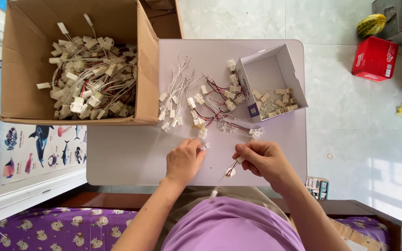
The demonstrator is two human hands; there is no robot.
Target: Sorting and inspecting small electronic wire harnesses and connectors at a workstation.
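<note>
- Right hand (pixel 264 160): fingers closed on a white wired connector (pixel 231 171); its wire trails toward the near table edge.
- Left hand (pixel 184 160): fingertips pinched on a small white plug (pixel 204 147), resting on the white table (pixel 126 158).
- Loose wire harnesses (pixel 201 104): spread across the table centre, just beyond both hands.
- Small white box (pixel 268 69): open, near the right table edge, holding beige terminals (pixel 275 102).
- Cardboard box (pixel 77 60): overlaps the left table edge, full of wired connectors.
- Open surface: bare tabletop lies left of the left hand.
</note>
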